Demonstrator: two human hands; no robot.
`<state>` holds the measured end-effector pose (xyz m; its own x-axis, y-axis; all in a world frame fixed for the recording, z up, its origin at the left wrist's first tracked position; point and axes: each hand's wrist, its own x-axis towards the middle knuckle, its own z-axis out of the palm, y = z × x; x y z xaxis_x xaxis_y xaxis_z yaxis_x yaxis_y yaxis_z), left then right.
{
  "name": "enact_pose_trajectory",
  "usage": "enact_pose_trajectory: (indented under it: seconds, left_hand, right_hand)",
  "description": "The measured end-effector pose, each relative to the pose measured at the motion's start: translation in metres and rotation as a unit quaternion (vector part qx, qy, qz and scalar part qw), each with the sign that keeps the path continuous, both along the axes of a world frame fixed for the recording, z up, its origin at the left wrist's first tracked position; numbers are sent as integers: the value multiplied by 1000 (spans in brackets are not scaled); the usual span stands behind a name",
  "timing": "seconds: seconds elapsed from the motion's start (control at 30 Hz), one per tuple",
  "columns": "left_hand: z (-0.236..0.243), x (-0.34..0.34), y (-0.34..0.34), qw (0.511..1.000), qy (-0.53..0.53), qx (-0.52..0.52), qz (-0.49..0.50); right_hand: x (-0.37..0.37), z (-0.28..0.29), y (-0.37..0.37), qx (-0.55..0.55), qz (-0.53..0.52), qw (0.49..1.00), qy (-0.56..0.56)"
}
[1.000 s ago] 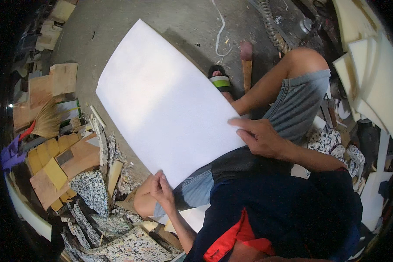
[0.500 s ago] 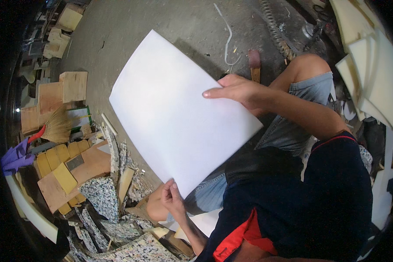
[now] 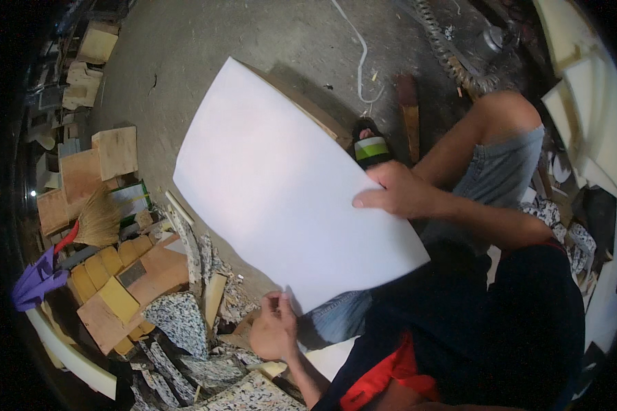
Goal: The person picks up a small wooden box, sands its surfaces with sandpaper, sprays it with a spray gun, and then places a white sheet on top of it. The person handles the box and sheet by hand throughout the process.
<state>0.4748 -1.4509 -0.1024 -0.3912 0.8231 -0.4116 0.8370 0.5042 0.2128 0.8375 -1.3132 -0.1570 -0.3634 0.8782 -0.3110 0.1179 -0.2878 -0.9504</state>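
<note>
A large white foam-like sheet [image 3: 288,185] lies slanted in front of me, its surface smooth and slightly bowed. My right hand [image 3: 397,192] grips its right edge, thumb on top and the other fingers hidden underneath. At the near-left edge, close to the bottom corner, my left hand [image 3: 277,318] pinches the sheet between fingertips. Along the sheet's far-right side shows a brown, wood-like edge [image 3: 315,120], mostly covered by the sheet. Just beyond my right hand is my foot in a dark sandal with a green and white strap [image 3: 371,147].
On the left are a straw broom [image 3: 92,212], wooden blocks [image 3: 115,152], a purple object [image 3: 40,282] and speckled foam scraps [image 3: 178,322]. A brown-handled tool [image 3: 409,116] and a coiled hose [image 3: 452,61] lie on the floor beyond. Cream foam sheets [image 3: 589,116] lean at right.
The sheet has come nearer and lower to the right, uncovering the brown edge and the sandalled foot. My right hand has moved down and right with it; my left hand has moved slightly down.
</note>
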Motion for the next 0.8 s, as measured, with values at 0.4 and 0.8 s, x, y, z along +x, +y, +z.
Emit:
enact_pose_trajectory:
  seconds: [0.4,0.8]
  left_hand:
    - [-43,59,373,886,57,196,-417]
    - [-76,108,421,873,50,202,-441]
  right_hand:
    - [-5,18,-11,-133,-13,987,90]
    - [-2,1,-15,-172,-38,979,104]
